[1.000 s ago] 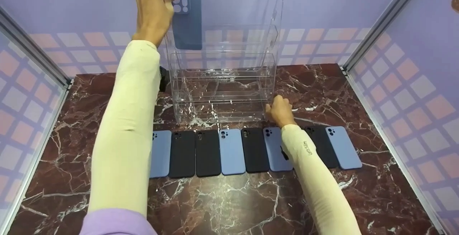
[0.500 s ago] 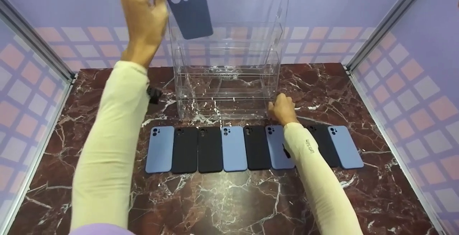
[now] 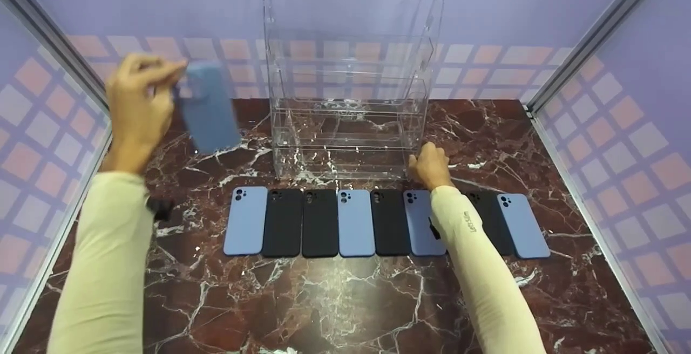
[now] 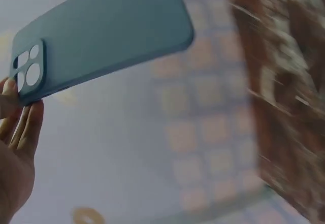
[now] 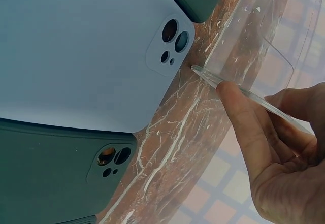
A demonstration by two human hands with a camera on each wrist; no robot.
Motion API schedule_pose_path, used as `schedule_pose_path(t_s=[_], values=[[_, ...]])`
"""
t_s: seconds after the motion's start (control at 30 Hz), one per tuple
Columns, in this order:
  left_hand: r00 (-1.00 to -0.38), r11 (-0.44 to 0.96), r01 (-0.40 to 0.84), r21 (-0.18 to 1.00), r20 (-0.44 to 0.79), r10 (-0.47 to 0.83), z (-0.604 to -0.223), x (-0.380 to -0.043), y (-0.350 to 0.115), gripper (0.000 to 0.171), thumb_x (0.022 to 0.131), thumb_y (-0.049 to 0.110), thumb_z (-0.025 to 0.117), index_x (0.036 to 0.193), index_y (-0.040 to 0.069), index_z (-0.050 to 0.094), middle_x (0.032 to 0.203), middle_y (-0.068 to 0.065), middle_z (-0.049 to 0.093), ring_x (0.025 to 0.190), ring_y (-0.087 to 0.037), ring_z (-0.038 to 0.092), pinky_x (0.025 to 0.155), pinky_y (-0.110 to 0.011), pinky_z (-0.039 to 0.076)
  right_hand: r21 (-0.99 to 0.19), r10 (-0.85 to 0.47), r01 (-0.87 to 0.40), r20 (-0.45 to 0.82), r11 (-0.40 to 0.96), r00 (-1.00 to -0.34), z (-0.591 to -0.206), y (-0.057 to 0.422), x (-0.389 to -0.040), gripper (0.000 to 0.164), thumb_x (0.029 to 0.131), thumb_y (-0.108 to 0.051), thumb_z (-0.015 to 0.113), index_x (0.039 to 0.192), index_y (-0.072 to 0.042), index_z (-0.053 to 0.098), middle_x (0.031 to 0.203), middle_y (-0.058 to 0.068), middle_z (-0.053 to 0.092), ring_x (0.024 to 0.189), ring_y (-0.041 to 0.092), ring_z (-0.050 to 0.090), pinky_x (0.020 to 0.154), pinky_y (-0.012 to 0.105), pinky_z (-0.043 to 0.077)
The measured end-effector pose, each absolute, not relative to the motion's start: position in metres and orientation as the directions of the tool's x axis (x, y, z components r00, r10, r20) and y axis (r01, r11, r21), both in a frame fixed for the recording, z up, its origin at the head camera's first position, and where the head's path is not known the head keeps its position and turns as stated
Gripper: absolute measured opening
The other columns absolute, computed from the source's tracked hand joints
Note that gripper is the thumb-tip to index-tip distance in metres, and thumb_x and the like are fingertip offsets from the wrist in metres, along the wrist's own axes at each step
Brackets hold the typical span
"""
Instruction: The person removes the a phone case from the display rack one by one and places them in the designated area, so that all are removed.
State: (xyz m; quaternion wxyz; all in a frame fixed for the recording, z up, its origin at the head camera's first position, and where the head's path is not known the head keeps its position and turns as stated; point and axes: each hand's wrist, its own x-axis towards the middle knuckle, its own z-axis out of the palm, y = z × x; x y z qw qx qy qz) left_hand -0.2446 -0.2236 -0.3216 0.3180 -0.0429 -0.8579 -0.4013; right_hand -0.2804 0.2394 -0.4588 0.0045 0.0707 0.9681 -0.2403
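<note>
A blue phone case (image 3: 213, 111) with a square camera cutout hangs in the air left of the clear rack. My left hand (image 3: 137, 108) pinches it at its camera-end corner between thumb and fingers, as the left wrist view shows on the same phone case (image 4: 111, 28). The clear acrylic tiered rack (image 3: 345, 143) stands at the back of the table. At its lower front right corner my right hand (image 3: 430, 166) grips the side panel; in the right wrist view, thumb and fingers of that hand (image 5: 284, 148) lie on both faces of the clear panel (image 5: 254, 96).
In front of the rack lies a row of several phone cases, black ones (image 3: 283, 222) and blue ones (image 3: 356, 222), partly covered by the right forearm. Metal-framed walls enclose the marble-patterned table (image 3: 334, 305) at left, right and back.
My left hand has brought the blue phone case away from the rack's upper left, leftward and down. The right hand keeps its grip on the rack's corner.
</note>
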Motion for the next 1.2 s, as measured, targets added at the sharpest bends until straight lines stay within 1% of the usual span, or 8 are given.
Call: schedule_pose_path(t_s=[0.1,0.2,0.4,0.5,0.8,1.03,1.13,1.2], values=[[-0.919,0.703,0.196,0.684,0.377,-0.111,-0.353,-0.234,-0.250,0.026,0.098,-0.008,0.054,0.117,-0.002,0.072,0.121,-0.024,0.063,0.097,-0.027,0.061,0.061,-0.009,0.047,-0.454,0.141,0.145,-0.043,0.879,-0.989,-0.458,0.240,-0.281,0.031,0.097,-0.020,0.058,0.107,0.010,0.059,0.114,0.037,0.063,0.111,0.057,0.058,0.098,0.062,0.046],[-0.976,0.729,0.128,0.673,0.216,-0.028,-0.384,-0.228,-0.269,0.027,0.097,-0.010,0.055,0.119,-0.005,0.069,0.122,-0.027,0.061,0.092,-0.034,0.060,0.050,-0.016,0.047,-0.451,0.145,0.152,-0.050,0.880,-0.988,-0.457,0.241,-0.283,0.030,0.098,-0.020,0.058,0.105,0.009,0.060,0.114,0.037,0.063,0.111,0.057,0.059,0.098,0.061,0.047],[-0.998,0.773,0.035,0.633,-0.019,0.060,-0.427,-0.225,-0.290,0.028,0.095,-0.006,0.062,0.121,-0.003,0.069,0.119,-0.033,0.063,0.053,-0.015,0.048,0.038,-0.024,0.039,-0.457,0.148,0.158,-0.060,0.875,-0.987,-0.459,0.241,-0.284,0.030,0.098,-0.020,0.057,0.105,0.009,0.060,0.116,0.037,0.062,0.112,0.057,0.058,0.099,0.061,0.046],[-0.992,0.775,0.003,0.632,-0.095,0.081,-0.441,-0.225,-0.293,0.028,0.095,-0.003,0.062,0.122,-0.003,0.069,0.118,-0.036,0.065,0.046,-0.009,0.042,0.038,-0.023,0.038,-0.460,0.144,0.150,-0.047,0.875,-0.988,-0.461,0.241,-0.284,0.030,0.098,-0.019,0.058,0.106,0.010,0.060,0.115,0.037,0.062,0.113,0.057,0.058,0.100,0.062,0.045],[-0.985,0.817,0.020,0.577,-0.129,0.116,-0.472,-0.232,-0.287,0.021,0.096,0.005,0.065,0.113,-0.002,0.075,0.106,-0.028,0.072,0.061,-0.018,0.054,0.055,-0.031,0.042,-0.454,0.142,0.137,-0.023,0.881,-0.990,-0.462,0.242,-0.283,0.030,0.097,-0.018,0.058,0.106,0.011,0.058,0.114,0.038,0.062,0.112,0.057,0.058,0.100,0.062,0.045],[-0.974,0.800,-0.039,0.598,-0.201,0.102,-0.483,-0.236,-0.286,0.023,0.099,0.006,0.062,0.117,-0.002,0.074,0.109,-0.028,0.071,0.054,-0.014,0.049,0.047,-0.027,0.040,-0.464,0.155,0.153,-0.034,0.873,-0.987,-0.463,0.241,-0.282,0.030,0.096,-0.019,0.058,0.105,0.010,0.060,0.114,0.038,0.062,0.111,0.057,0.058,0.099,0.062,0.045],[-0.981,0.809,-0.020,0.587,-0.169,0.098,-0.486,-0.237,-0.283,0.022,0.098,0.006,0.063,0.117,-0.002,0.074,0.112,-0.029,0.070,0.065,-0.025,0.059,0.056,-0.036,0.049,-0.475,0.165,0.160,-0.031,0.865,-0.986,-0.464,0.242,-0.281,0.029,0.096,-0.019,0.059,0.103,0.010,0.061,0.114,0.037,0.063,0.109,0.057,0.059,0.098,0.062,0.046],[-0.986,0.819,-0.007,0.574,-0.141,0.091,-0.488,-0.236,-0.280,0.023,0.098,0.006,0.065,0.117,-0.003,0.073,0.113,-0.029,0.070,0.082,-0.038,0.066,0.072,-0.048,0.055,-0.492,0.175,0.161,-0.019,0.855,-0.984,-0.465,0.242,-0.281,0.029,0.097,-0.019,0.059,0.100,0.009,0.063,0.111,0.036,0.065,0.106,0.056,0.061,0.095,0.062,0.048]])
